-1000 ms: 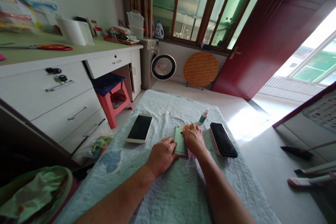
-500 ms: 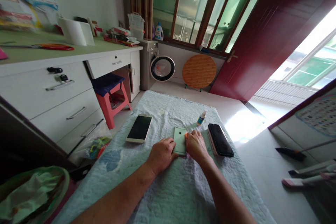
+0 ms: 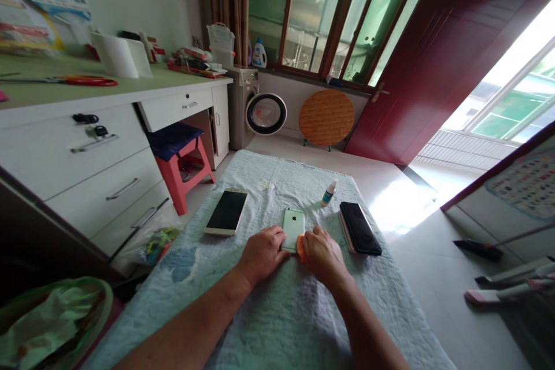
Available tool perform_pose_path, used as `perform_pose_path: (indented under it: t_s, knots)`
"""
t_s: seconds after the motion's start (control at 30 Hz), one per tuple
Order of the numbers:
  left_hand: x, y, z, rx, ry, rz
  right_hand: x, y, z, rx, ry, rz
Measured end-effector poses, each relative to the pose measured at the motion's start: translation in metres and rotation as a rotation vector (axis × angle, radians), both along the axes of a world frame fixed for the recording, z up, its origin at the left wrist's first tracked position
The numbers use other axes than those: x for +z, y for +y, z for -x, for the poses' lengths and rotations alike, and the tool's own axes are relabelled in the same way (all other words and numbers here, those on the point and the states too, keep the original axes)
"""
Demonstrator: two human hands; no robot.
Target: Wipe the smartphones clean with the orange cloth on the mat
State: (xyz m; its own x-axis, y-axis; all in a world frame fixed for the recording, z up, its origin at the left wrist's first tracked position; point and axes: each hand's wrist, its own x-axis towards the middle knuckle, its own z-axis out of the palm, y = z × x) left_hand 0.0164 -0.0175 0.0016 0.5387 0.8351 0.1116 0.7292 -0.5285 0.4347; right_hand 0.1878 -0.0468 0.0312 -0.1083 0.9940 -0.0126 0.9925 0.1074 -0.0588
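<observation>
A pale silver smartphone [image 3: 294, 225] lies back up on the cloth-covered table, its apple logo showing. My left hand [image 3: 263, 247] grips its lower left edge, thumb at the bottom corner and fingers along the side. Between the closed fingers of my right hand [image 3: 321, 250] is a small orange cloth [image 3: 300, 247], pressed against the phone's lower right edge; most of the cloth is hidden. Left of the hands a larger phone [image 3: 226, 212] with a dark screen lies flat. To the right rests a black phone [image 3: 361, 228], on top of another pale flat thing. A small spray bottle [image 3: 328, 193] stands behind my right hand.
A light quilted cloth [image 3: 277, 318] covers the table. At left are a drawer desk [image 3: 104, 167], a red stool [image 3: 182, 176] and a bin [image 3: 104, 300]. Farther back stand a washing machine with its door open [image 3: 265, 114] and a round wooden tabletop [image 3: 326, 118].
My right hand has slid the orange cloth down the phone's right side toward its lower corner, and more of the cloth shows. My left hand keeps its grip. The view has shifted slightly.
</observation>
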Motion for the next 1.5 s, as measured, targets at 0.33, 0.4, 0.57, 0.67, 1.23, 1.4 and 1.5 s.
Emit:
perform_pose_path:
  t_s: [0.33,0.4,0.57,0.67,1.23,1.4,1.5]
  knots:
    - [0.000,0.000,0.002,-0.006,-0.012,0.008,-0.020,0.010,-0.007,-0.111,0.189,-0.033]
    - [-0.001,0.000,0.002,-0.006,-0.016,0.007,-0.024,0.016,-0.007,-0.113,0.280,-0.084]
    - [-0.002,0.000,0.002,-0.020,-0.035,0.003,-0.032,0.033,-0.004,-0.115,0.384,-0.199]
    - [-0.002,0.002,0.003,-0.023,-0.059,0.013,-0.032,0.034,-0.003,-0.084,0.365,-0.200]
    - [-0.007,0.011,0.009,-0.002,-0.216,0.182,-0.018,0.003,0.009,0.317,0.342,-0.126]
    - [-0.004,0.010,0.010,-0.030,-0.254,0.168,-0.021,0.007,0.005,0.197,0.288,-0.160]
    - [0.001,0.008,0.009,-0.015,-0.223,0.183,-0.027,0.015,0.003,0.092,0.238,-0.182]
